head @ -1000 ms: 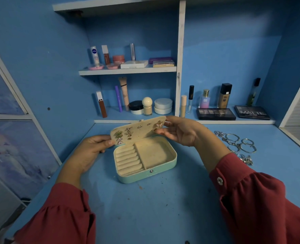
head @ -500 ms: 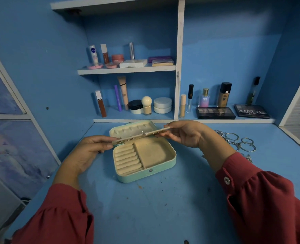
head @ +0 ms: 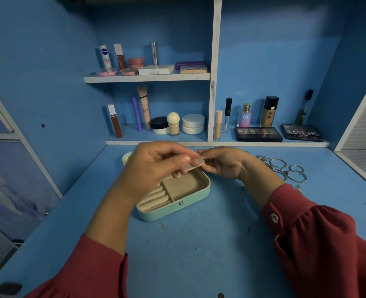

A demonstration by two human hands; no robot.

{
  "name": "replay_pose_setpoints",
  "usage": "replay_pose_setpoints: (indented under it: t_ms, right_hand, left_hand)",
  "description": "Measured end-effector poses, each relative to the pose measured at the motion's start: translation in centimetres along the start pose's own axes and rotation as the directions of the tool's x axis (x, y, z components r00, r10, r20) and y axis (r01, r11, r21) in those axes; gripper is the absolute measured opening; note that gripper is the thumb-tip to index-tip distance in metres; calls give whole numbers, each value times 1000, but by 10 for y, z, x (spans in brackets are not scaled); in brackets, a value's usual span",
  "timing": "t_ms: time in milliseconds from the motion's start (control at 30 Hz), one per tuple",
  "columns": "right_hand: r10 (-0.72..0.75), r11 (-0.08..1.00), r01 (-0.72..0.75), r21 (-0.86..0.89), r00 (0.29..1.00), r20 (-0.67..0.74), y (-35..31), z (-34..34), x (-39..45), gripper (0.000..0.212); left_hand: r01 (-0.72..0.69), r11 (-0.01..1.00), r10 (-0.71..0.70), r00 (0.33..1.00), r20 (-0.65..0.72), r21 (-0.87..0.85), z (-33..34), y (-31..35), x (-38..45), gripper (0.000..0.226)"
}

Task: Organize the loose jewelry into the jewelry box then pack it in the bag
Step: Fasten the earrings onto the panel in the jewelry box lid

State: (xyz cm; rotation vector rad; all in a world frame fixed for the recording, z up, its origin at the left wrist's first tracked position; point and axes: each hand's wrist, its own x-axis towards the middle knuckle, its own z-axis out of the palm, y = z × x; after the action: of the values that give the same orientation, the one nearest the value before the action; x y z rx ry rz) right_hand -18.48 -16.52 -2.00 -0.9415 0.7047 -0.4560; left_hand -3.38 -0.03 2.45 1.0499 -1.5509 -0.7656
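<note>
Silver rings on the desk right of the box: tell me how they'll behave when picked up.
The rings look linked in a cluster, so they would probably lift together and dangle. They appear thin and metallic: likely light, stiff and a bit slippery. Lying flat, they seem unlikely to roll.

cosmetics on shelves (head: pixel 147 78) — 2 eyeshadow palettes (head: pixel 258 134)

Blue walls (head: pixel 274 50), white-edged shelves (head: pixel 147 78), dim light on blue desk (head: pixel 188 254).

Dim, bluish light falls from above; the hands cast soft shadows on the table (head: pixel 199 254). Wide-angle bending bows the edges; corners darken, slightly soft.
</note>
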Motion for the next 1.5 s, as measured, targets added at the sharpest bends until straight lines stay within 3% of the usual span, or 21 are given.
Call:
replay_pose_setpoints:
  t_ms: [33,100,167,233,433,567,667,767,1133,1500]
  right_hand:
    - [8,1000,-8,-17,1000,22,1,0,0,27]
    - [17,999,-15,-37,999,42,2,2,0,10]
    - [20,1000,-20,7,1000,-3,1,2,-2,17]
    - [8,999,-8,31,1000,-16,0,3,-4,16]
    - [-8,1000,8,14,1000,-11,1,3,-5,14]
    - [-10,1000,10,16,1000,-17,1,3,-3,13]
    - [-16,1000,17,8,1000,-20,2,4,-2,13]
    - [-17,1000,18,12,1000,-24,2,4,-2,12]
    - [-6,1000,6,13,1000,-19,1,4,-4,12]
    - [-3,1000,3,6,1000,-16,1,4,-5,13]
  left_hand:
    - [15,998,-18,999,39,64,15,4,0,12]
    - [40,966,-60,996,68,257,47,0,-1,13]
    - [-1,852,-52,995,87,523,74,-14,-2,16]
    - [-107,732,-5,987,163,673,90,-33,-2,25]
    - [-386,527,150,919,365,757,105,-66,2,20]
    - [-445,456,96,885,455,771,106,-71,4,44]
    - [-446,447,71,882,467,775,106,-69,3,22]
    - [-435,448,79,889,450,781,104,-65,2,15]
    - [-354,420,110,934,341,835,99,-70,-1,27]
    - [-272,504,147,962,229,820,102,-70,-2,30]
